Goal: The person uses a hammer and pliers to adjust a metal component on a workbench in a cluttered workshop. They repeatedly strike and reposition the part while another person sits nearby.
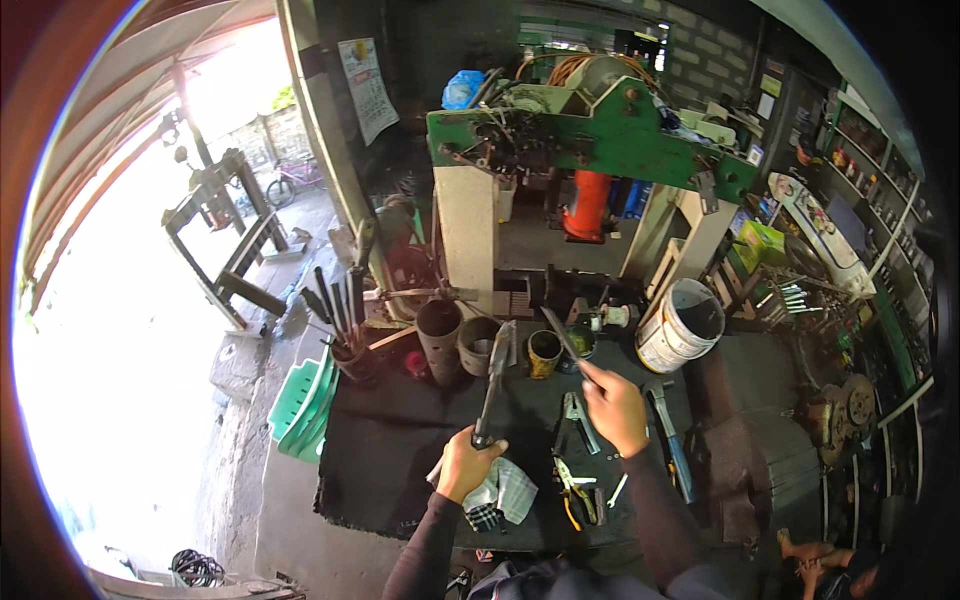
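My left hand (468,462) is closed around the lower end of a long metal tool (492,390) with a dark grip, pointing away from me; its kind is unclear. A crumpled checkered cloth (510,490) lies just below that hand. My right hand (615,405) grips a thin, flat, dark file-like tool (562,334), its tip angled up and left. Under the right hand, locking pliers (580,420) rest on the black-topped bench (380,450). Nearer to me are yellow-handled pliers (572,500) and a small wrench (618,490). A blue-handled wrench (672,440) lies right of my forearm.
Metal cylinders (438,340), a small yellow can (544,354) and a white bucket (682,325) line the bench's far side. Long-handled tools stand in a holder (355,362) beside green plastic trays (303,405). Behind rises a green press frame (590,140). Another person's hands (808,565) show at lower right.
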Demonstrator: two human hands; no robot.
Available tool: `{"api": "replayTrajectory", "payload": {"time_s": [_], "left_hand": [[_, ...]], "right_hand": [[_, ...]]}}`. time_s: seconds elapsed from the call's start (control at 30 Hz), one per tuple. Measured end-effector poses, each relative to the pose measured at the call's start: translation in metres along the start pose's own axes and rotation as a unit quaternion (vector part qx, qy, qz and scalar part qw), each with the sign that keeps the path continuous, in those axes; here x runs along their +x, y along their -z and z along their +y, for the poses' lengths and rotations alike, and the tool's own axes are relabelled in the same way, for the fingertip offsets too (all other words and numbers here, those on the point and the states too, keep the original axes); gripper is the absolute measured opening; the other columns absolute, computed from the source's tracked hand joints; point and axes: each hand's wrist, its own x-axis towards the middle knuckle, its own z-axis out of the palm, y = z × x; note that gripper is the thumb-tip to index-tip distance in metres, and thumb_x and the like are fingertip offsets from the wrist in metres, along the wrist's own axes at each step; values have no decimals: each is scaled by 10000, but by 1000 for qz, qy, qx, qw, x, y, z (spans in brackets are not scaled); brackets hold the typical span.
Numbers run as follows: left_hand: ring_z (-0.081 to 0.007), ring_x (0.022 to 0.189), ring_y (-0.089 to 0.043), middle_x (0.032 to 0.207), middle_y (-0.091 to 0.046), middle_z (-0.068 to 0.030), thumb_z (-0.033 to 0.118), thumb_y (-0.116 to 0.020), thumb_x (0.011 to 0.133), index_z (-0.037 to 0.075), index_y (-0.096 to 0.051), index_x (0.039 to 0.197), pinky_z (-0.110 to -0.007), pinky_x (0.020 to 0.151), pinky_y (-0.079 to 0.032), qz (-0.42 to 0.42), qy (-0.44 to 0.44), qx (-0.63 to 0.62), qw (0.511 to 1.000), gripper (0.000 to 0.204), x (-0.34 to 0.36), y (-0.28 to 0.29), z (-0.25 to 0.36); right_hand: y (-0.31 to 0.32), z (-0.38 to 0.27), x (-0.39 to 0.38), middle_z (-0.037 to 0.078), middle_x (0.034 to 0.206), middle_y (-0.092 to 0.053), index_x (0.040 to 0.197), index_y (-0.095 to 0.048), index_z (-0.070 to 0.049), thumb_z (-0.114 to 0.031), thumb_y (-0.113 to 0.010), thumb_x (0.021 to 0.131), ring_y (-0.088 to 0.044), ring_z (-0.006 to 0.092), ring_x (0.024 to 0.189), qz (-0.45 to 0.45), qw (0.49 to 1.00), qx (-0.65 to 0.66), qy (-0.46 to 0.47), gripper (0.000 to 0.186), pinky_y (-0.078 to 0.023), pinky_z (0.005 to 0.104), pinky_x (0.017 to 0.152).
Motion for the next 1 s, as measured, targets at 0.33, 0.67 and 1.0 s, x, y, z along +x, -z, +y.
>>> {"api": "replayTrajectory", "payload": {"time_s": [0.33, 0.67, 1.0], "left_hand": [[-134, 525, -602, 725, -625, -53, 245, -797, 902, -43, -629, 991, -304, 455, -479, -59, 67, -27, 996, 346, 59, 47, 57], [-179, 653, -655, 879, -673, -115, 229, -769, 955, -74, -551, 1331, -328, 543, -525, -62, 62, -41, 995, 530, 63, 55, 72], [-215, 901, -676, 1038, -715, -59, 69, -762, 882, 52, -709, 1085, -382, 864, -519, 331, -232, 42, 914, 211, -104, -109, 142]], "right_hand": [[34, 33, -157, 85, 913, -694, 1422, -572, 11, -24, -668, 848, -648, 152, 782, -58, 948, 198, -244, 583, -523, 307, 738], [185, -17, -225, 116, 950, -721, 1419, -560, 4, 39, -673, 821, -652, 111, 742, 50, 936, 268, -223, 610, -523, 245, 689], [346, 50, -276, 10, 814, -543, 1138, -647, 27, -79, -670, 910, -455, 43, 519, 201, 927, 204, -244, 253, -338, 213, 442]]}}
